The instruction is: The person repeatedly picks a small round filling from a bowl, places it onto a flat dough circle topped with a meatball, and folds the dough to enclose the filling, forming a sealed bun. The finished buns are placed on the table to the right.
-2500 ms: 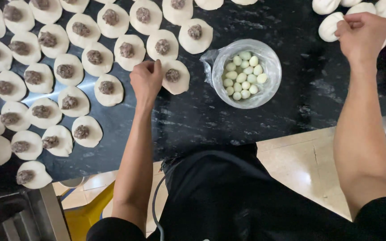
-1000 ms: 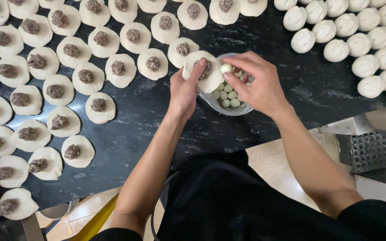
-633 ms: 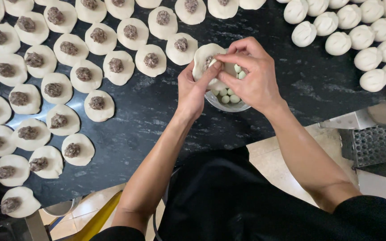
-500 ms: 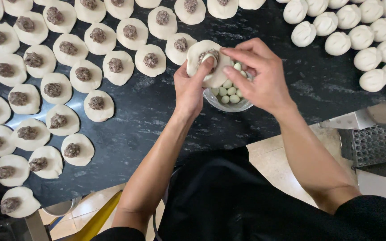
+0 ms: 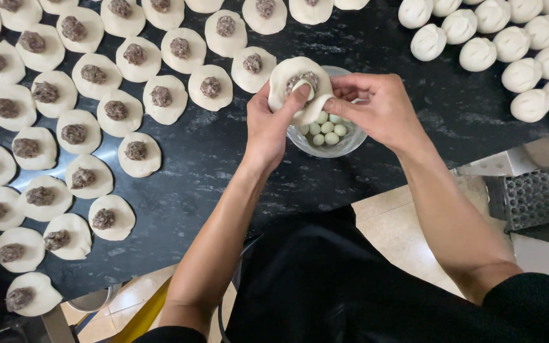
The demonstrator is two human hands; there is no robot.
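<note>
My left hand cradles a round dough wrapper with brown meat filling and a small pale ball on top. The thumb presses onto the filling. My right hand pinches the wrapper's right edge. Both hands hover over a clear bowl of small pale green-white balls on the black counter.
Rows of flat dough rounds topped with meat filling cover the counter's left and back. Closed white buns cluster at the back right. A perforated metal piece lies off the counter's right edge. Tan floor tiles show below.
My left hand picked a filled wrapper off the counter and brought it over the bowl. My right hand came from the buns, put a small ball on the filling, and now pinches the edge.
</note>
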